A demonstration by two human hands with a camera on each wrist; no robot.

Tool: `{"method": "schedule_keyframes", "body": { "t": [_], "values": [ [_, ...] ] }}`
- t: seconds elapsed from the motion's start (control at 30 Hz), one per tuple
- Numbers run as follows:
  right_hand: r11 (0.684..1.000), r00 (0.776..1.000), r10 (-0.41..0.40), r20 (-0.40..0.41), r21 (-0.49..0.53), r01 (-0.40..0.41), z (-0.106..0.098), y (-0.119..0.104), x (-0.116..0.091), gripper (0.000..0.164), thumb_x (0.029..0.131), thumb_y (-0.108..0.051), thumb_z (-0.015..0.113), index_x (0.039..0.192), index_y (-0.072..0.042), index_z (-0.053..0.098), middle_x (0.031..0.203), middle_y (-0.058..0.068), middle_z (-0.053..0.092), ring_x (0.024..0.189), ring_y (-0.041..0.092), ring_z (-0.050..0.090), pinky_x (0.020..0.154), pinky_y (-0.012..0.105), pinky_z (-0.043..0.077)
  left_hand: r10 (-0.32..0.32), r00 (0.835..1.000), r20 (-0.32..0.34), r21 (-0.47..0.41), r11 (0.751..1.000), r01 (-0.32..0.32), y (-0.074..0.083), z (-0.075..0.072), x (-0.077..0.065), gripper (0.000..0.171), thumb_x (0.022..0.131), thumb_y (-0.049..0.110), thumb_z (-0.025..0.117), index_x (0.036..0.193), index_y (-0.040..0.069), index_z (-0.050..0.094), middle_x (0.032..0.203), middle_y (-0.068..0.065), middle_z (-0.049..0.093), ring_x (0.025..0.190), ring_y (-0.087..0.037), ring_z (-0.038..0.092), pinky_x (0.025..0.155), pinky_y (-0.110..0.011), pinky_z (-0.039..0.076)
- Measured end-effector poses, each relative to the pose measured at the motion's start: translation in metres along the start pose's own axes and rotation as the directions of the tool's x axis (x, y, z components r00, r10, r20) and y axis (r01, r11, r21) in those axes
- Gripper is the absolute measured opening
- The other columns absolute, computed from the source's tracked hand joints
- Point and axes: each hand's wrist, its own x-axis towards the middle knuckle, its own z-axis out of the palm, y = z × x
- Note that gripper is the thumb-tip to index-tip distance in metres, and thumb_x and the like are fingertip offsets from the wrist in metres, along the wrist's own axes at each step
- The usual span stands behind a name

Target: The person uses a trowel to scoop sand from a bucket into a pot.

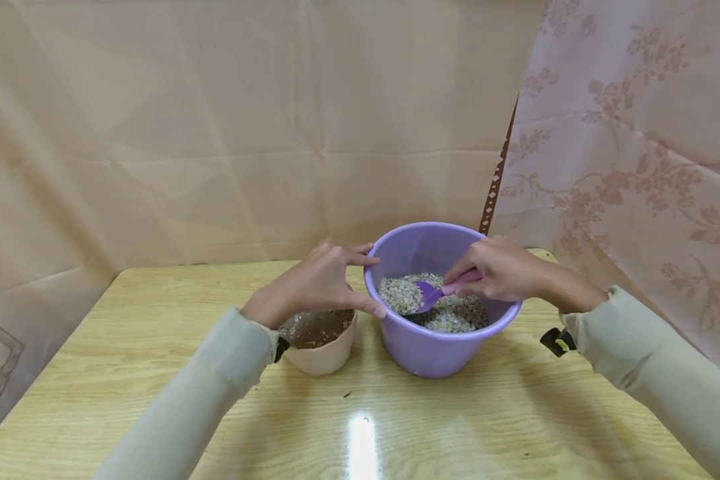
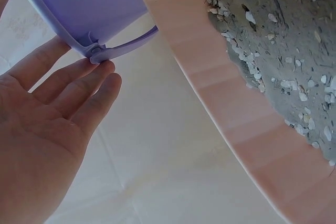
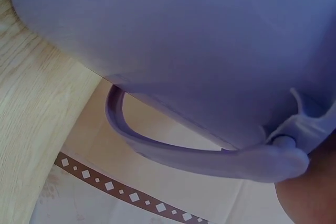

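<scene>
A lilac bucket (image 1: 435,343) stands on the table, part filled with pale gritty grains (image 1: 456,313). My left hand (image 1: 330,277) holds its left rim, with thumb and fingers spread along the edge. In the left wrist view the fingertips (image 2: 107,66) touch the bucket beside the handle's hinge. My right hand (image 1: 501,270) reaches over the right rim and grips the pink handle of a small purple trowel (image 1: 429,297). Its blade lies low in the bucket, at a heap of grains. Under my left wrist stands a peach plant pot (image 1: 321,360) with dark soil and scattered pale grains.
The pale wooden table (image 1: 174,347) has a few dark specks on it. A beige cloth (image 1: 228,133) hangs behind, and a flowered pink cloth (image 1: 630,147) hangs at the right. The bucket's handle (image 3: 173,156) hangs down on its far side.
</scene>
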Motion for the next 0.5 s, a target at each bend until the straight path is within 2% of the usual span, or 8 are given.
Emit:
{"method": "schedule_keyframes", "body": {
  "t": [0.07, 0.23, 0.4, 0.5],
  "values": [
    [1.000, 1.000, -0.001, -0.004, 0.002, 0.001, 0.0002, 0.0002, -0.0005, 0.018, 0.081, -0.014, 0.082, 0.099, -0.017, 0.080, 0.090, -0.009, 0.076, 0.077, -0.001, 0.069, 0.069, 0.024, 0.055, 0.000, 1.000, 0.001, 0.002, 1.000, 0.000, -0.0002, 0.0002, 0.0001, 0.088, 0.064, 0.058, 0.087, 0.129, 0.004, 0.065, 0.143, -0.017, 0.051, 0.111, -0.021, 0.065, 0.110, -0.048, 0.031],
    [1.000, 1.000, -0.006, -0.010, 0.017, 0.006, 0.0000, 0.0010, -0.0016, 0.018, 0.082, -0.012, 0.082, 0.099, -0.016, 0.080, 0.090, -0.008, 0.076, 0.076, -0.001, 0.069, 0.068, 0.022, 0.054, -0.004, 1.000, 0.013, 0.014, 1.000, 0.003, 0.0002, 0.0006, 0.0000, 0.087, 0.065, 0.058, 0.087, 0.130, 0.004, 0.065, 0.144, -0.018, 0.050, 0.101, -0.019, 0.067, 0.109, -0.047, 0.028],
    [0.999, 0.999, -0.028, -0.033, 0.015, 0.029, -0.0016, 0.0007, -0.0025, 0.016, 0.082, -0.014, 0.082, 0.099, -0.015, 0.080, 0.090, -0.008, 0.076, 0.077, 0.000, 0.070, 0.070, 0.023, 0.055, 0.005, 1.000, -0.001, 0.012, 1.000, -0.005, 0.0003, 0.0005, -0.0001, 0.087, 0.064, 0.057, 0.088, 0.129, 0.004, 0.066, 0.143, -0.018, 0.051, 0.117, -0.024, 0.062, 0.108, -0.047, 0.030],
    [1.000, 0.999, -0.030, -0.043, 0.007, 0.030, -0.0017, 0.0000, -0.0037, 0.016, 0.083, -0.017, 0.082, 0.099, -0.017, 0.080, 0.090, -0.009, 0.076, 0.078, -0.001, 0.070, 0.071, 0.025, 0.055, 0.002, 1.000, -0.004, 0.005, 1.000, -0.002, 0.0005, -0.0001, -0.0005, 0.087, 0.064, 0.057, 0.088, 0.129, 0.004, 0.065, 0.143, -0.018, 0.051, 0.120, -0.025, 0.061, 0.108, -0.047, 0.031]
  ]
}}
